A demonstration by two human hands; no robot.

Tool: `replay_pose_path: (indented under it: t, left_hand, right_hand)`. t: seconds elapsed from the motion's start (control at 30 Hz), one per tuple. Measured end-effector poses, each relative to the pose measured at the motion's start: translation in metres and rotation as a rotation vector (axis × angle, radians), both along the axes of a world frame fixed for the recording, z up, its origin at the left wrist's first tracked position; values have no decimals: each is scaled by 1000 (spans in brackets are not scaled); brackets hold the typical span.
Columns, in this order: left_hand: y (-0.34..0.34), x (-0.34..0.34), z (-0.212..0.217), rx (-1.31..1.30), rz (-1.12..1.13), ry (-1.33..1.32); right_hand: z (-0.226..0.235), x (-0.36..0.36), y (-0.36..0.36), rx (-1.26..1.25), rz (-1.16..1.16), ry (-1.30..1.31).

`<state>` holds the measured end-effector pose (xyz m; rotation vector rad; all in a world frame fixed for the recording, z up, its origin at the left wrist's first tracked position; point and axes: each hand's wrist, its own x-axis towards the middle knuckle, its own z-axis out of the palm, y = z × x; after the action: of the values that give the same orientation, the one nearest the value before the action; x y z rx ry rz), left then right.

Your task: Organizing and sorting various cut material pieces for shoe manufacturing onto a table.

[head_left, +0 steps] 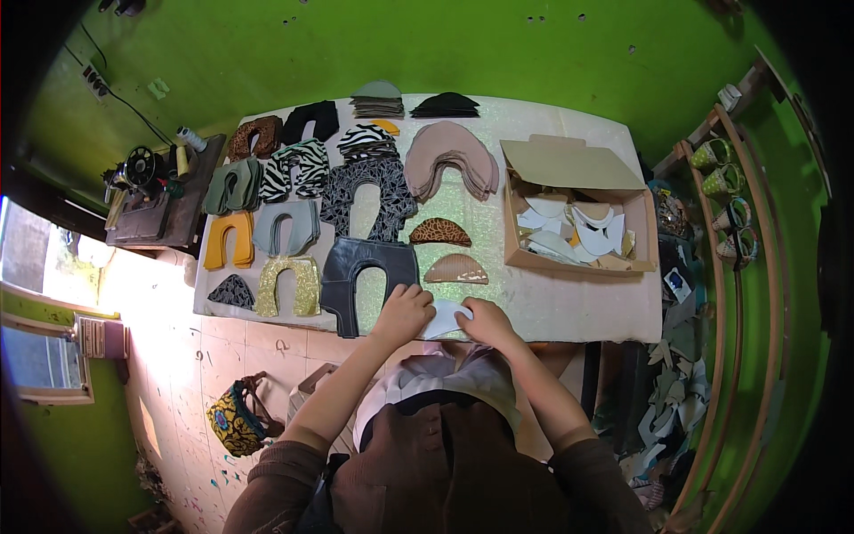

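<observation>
On our glittery worktable (569, 303), with two brown half-moon pieces (440, 233) and one open cardboard box (578, 258), our left hand (403, 311) and right hand (485, 320) pinch one white piece (442, 318) at the near edge.

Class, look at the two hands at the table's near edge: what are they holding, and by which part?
A white curved piece, held by its two ends: left hand on the left end, right hand on the right.

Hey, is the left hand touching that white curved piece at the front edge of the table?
Touching. In the head view the left hand lies on one end of the white curved piece, with no gap; the right hand holds the other end.
</observation>
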<state>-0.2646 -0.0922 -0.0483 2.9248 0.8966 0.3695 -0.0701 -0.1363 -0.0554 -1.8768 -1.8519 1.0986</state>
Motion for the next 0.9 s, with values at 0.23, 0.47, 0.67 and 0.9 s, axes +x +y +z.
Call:
replay_pose_path:
  t: [0.23, 0.47, 0.67, 0.9]
  left_hand:
    - [-3, 3, 3, -16, 4, 32]
    - [-12, -1, -2, -69, 52, 64]
    - [-10, 4, 3, -33, 79, 23]
    - [-10, 6, -9, -20, 60, 79]
  right_hand:
    - [-10, 2, -4, -48, -206, 30]
    - [-2, -2, -4, -25, -79, -110]
    - [-1, 10, 8, -9, -183, -7]
    - [-5, 9, 13, -16, -288, -5]
